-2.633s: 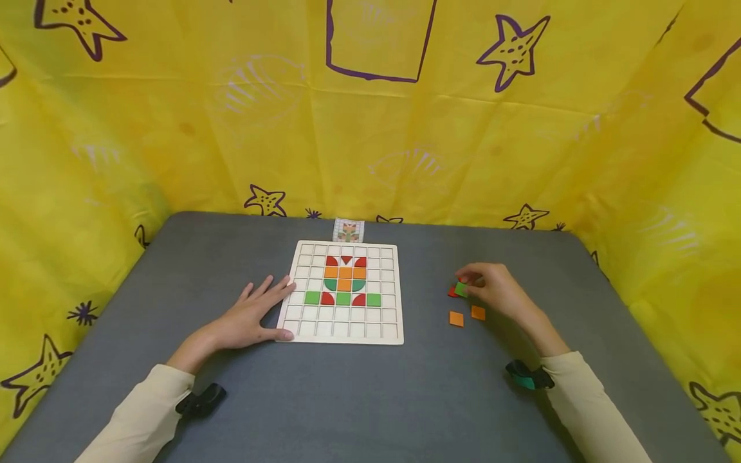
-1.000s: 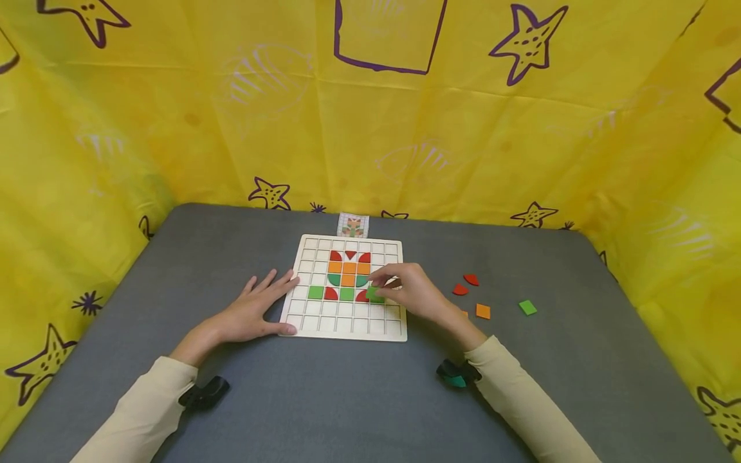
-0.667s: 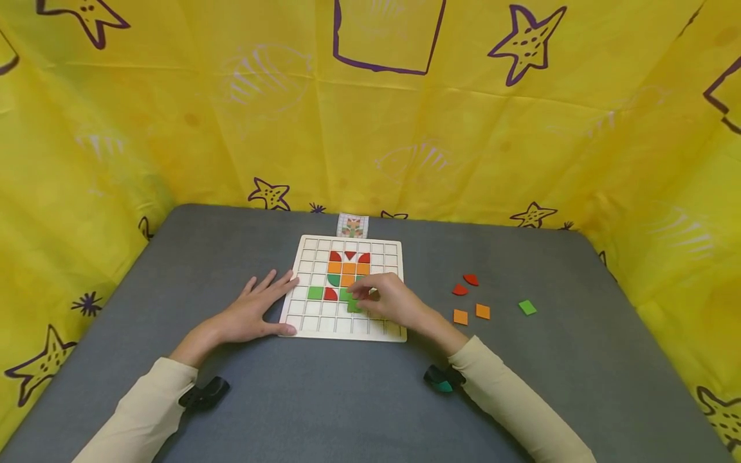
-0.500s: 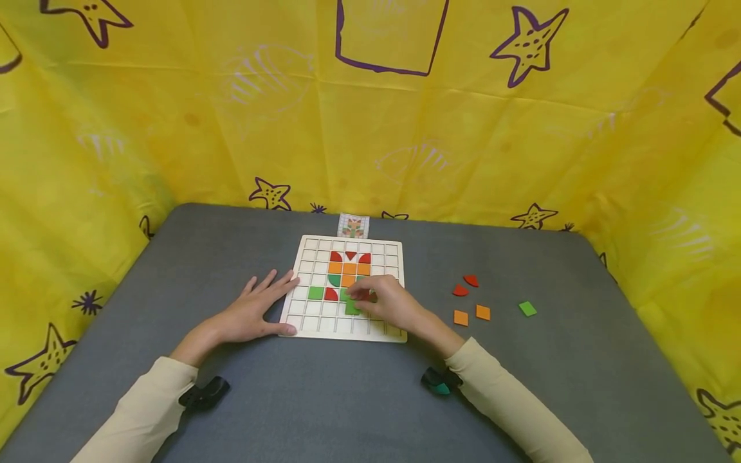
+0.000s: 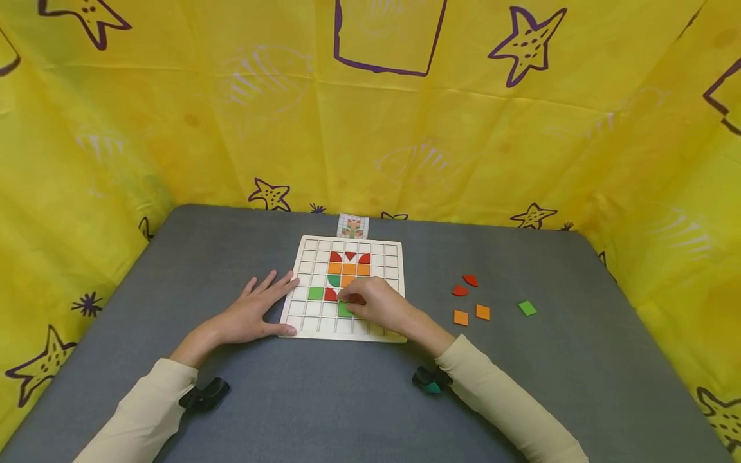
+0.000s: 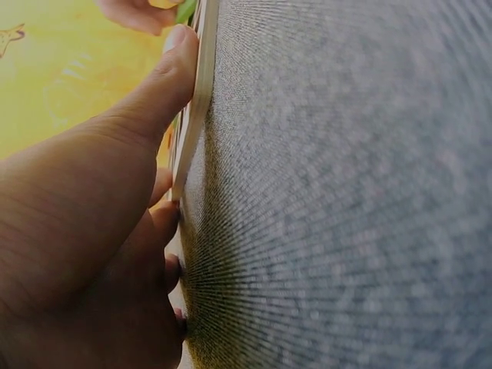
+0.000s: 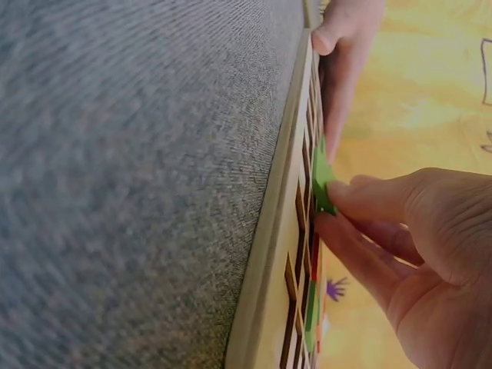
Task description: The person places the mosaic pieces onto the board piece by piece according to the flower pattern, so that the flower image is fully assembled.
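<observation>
A white grid board [image 5: 312,325] lies on the table, bearing a pattern of red, orange and green tiles. My left hand [image 5: 251,315] rests with spread fingers along its left edge; in the left wrist view its thumb [image 6: 165,81] lies on the rim. Between thumb and fingertips my right hand [image 5: 379,302] pinches a green square tile [image 5: 345,309], low over the board just below the row with the red quarter-circle tile [image 5: 330,294]. The right wrist view shows this green tile tilted against the board's face. My right hand covers the right part of that row.
Right of the board lie two red quarter-circle tiles [image 5: 460,290], two orange square tiles [image 5: 460,317] and a green square tile [image 5: 527,308]. A small pattern card [image 5: 353,226] touches the board's back edge. A yellow printed cloth [image 5: 370,128] surrounds the grey table [image 5: 324,399].
My right hand has carried the green square from the loose tiles onto the board, then leftward to below the middle. Another green square now lies at far right. My left hand has stayed put.
</observation>
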Tool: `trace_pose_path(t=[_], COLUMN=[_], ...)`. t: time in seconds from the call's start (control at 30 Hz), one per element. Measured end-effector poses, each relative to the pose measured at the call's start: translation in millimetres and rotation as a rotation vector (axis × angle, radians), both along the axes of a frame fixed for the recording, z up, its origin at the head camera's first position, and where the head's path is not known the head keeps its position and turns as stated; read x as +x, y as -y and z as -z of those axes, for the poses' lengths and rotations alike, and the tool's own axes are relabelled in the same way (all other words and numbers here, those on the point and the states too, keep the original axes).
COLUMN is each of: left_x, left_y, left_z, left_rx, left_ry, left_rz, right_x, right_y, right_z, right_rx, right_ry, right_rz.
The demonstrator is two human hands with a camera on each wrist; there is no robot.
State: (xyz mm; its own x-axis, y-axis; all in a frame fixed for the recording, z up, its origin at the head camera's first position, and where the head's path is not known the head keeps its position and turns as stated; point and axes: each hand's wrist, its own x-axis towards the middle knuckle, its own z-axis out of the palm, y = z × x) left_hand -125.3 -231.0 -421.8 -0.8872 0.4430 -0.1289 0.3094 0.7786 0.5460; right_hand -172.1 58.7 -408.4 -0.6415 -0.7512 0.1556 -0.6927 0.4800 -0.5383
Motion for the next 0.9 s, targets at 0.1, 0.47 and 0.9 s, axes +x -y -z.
trace_pose_path(t=[0.1, 0.47, 0.9], left_x=[0.0, -0.4, 0.4], left_y=[0, 0, -1], left_z=[0.2, 1.1, 0.1], left_rx=[0.000, -0.005, -0.002], left_ry=[-0.005, -0.005, 0.006], left_rz=[0.002, 0.000, -0.005], right_x=[0.1, 0.5, -3.8], right_y=[1, 2, -15], right_z=[-2.7, -2.4, -3.6], right_rx=[0.011, 0.020, -0.046], right_ry=[0.008, 0.020, 0.064], right_rz=[-0.008, 0.000, -0.016])
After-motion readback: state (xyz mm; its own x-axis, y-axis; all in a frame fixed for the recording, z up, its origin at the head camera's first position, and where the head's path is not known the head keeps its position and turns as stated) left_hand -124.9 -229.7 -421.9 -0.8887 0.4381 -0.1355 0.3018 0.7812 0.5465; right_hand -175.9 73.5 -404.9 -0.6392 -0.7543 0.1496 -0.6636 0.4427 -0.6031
